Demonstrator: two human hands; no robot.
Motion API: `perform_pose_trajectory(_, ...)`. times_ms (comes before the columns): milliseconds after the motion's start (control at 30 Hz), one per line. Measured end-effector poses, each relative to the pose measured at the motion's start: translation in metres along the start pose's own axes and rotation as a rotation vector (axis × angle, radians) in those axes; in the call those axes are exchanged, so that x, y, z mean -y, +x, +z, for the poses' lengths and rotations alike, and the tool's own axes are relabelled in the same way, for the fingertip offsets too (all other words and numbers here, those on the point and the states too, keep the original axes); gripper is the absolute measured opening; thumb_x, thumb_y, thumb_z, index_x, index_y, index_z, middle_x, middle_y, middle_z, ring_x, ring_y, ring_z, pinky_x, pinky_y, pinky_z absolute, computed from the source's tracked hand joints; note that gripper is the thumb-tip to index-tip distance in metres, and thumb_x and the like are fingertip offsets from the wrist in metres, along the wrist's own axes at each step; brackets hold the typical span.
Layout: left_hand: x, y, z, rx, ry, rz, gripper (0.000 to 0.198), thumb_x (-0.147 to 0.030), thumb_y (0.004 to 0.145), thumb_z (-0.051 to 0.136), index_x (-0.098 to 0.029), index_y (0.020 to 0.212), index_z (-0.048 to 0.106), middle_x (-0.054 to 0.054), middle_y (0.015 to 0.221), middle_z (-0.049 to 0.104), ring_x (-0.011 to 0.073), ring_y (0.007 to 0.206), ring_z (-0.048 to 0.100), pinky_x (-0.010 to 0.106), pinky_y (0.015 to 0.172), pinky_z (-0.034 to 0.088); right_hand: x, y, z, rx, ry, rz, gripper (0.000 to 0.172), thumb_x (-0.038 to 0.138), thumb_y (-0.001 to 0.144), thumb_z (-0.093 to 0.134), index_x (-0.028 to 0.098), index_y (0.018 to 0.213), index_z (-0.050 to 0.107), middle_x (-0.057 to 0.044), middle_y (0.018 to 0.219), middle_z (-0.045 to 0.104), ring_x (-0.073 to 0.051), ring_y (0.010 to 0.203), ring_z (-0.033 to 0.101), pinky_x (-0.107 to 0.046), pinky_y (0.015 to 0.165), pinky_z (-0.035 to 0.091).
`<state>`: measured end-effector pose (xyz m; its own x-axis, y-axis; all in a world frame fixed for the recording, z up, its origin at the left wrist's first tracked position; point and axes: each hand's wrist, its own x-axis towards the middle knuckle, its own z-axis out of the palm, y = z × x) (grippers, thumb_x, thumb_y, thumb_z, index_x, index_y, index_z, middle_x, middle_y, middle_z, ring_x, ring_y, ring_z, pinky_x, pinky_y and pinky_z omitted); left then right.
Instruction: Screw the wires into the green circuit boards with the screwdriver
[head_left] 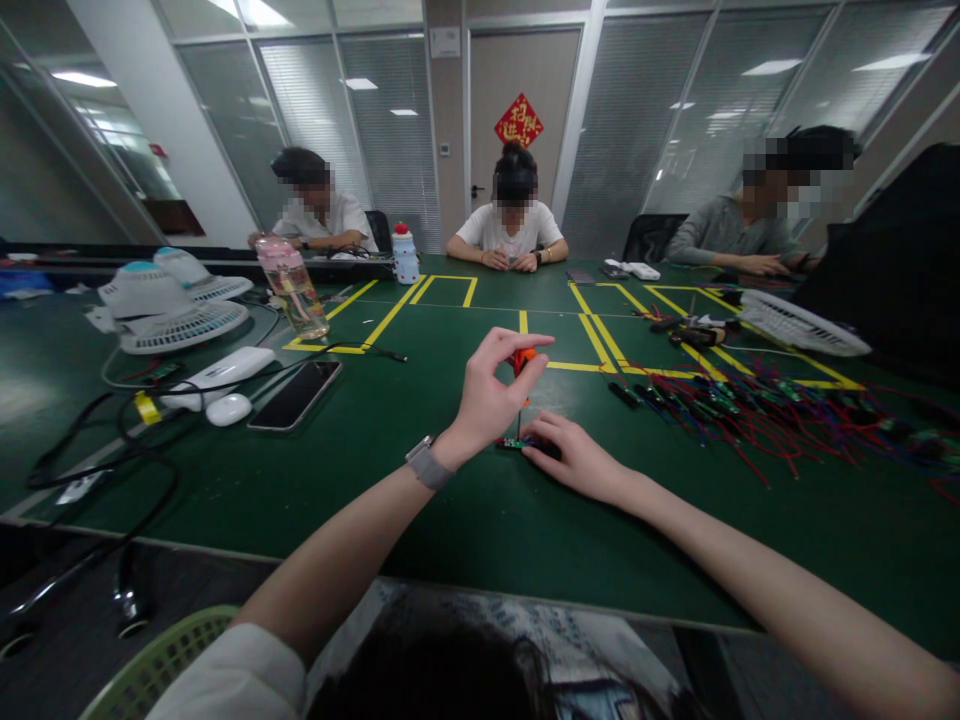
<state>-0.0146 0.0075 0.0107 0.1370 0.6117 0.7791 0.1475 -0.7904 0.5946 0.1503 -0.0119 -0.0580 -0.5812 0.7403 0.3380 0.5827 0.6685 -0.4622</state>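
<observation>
On a green table (450, 520), the left hand (491, 395) pinches an orange-handled screwdriver (521, 362) upright over a small circuit board (514, 442), which the right hand (574, 460) presses flat. A heap of wired boards (750, 410) lies well to the right, seemingly awaiting work.

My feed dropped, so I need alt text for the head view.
The left hand pinches an orange-handled tool upright over a small green circuit board, which the right hand presses onto the dark green table; red and blue wires lie to the right.
</observation>
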Motion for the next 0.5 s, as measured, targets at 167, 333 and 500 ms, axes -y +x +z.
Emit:
perform_pose_trajectory(167, 0.0004, 0.0002, -0.0007, 0.024, -0.055, 0.002, 0.025, -0.022, 0.092, 0.049, -0.020, 0.107, 0.068, 0.005, 0.100, 0.060, 0.0137, 0.091, 0.057, 0.026, 0.081, 0.047, -0.0006, -0.0006, 0.0001, 0.005, -0.002, -0.001, 0.010, 0.018, 0.089, 0.054, 0.018, 0.097, 0.060, -0.005, 0.088, 0.055, -0.018, 0.080, 0.054, -0.031, 0.074, 0.046)
perform_pose_trajectory(333, 0.0030, -0.0005, 0.0011, 0.009, -0.144, -0.049, 0.026, -0.020, 0.093, 0.047, -0.020, 0.112, 0.065, 0.005, 0.099, 0.066, 0.0131, 0.087, 0.061, 0.025, 0.077, 0.048, -0.0007, -0.0003, 0.0004, 0.009, 0.004, 0.005, 0.010, 0.018, 0.088, 0.055, 0.018, 0.097, 0.060, -0.005, 0.089, 0.055, -0.018, 0.080, 0.054, -0.030, 0.074, 0.046)
perform_pose_trajectory(500, 0.0019, 0.0008, 0.0009, -0.049, 0.013, 0.017, 0.017, -0.019, 0.085, 0.062, -0.020, 0.100, 0.068, 0.003, 0.090, 0.061, 0.0126, 0.084, 0.057, 0.025, 0.075, 0.047, -0.0012, 0.0002, 0.0003, 0.008, -0.005, 0.004, 0.009, 0.018, 0.088, 0.055, 0.018, 0.096, 0.060, -0.005, 0.088, 0.055, -0.018, 0.080, 0.054, -0.030, 0.073, 0.045)
